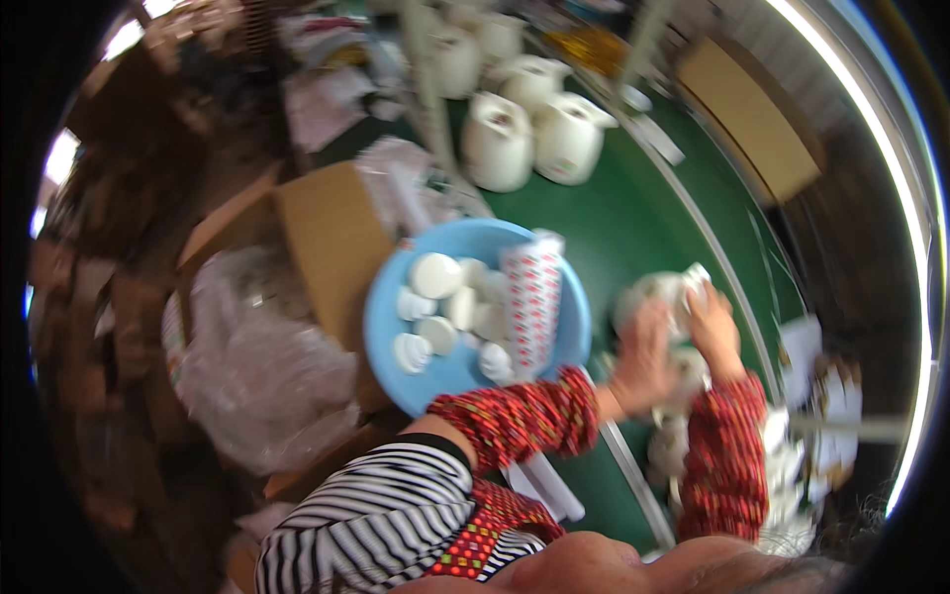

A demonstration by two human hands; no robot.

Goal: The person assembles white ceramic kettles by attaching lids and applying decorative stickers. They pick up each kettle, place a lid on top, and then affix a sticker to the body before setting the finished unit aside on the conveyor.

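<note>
At far left, a clear plastic bag [257,396] bulges out of an open cardboard box [332,247]. Loose film of this kind could snag a sleeve reaching across.

Next, a blue basin [380,342] holds loose white caps [436,275] and, leaning at its right side, a red-and-white patterned roll [531,307]. It appears to straddle the table's near rail; a knock from the left sleeve [524,416], just beside its lower rim, could tip it and spill the caps.

Behind, white pots [498,144] stand close together on the green table [633,223]; contact there could chip or scuff them.

To the right, the left hand [645,361] lies against the near side of a white pot [658,292] on the table. The right hand [714,332] is at that pot's right side, fingers bent over it. Blur prevents confirming whether either hand is clamped on it; a loose hold on a smooth shell could let it slip onto the further pots [669,445] crowded below the hands.
</note>
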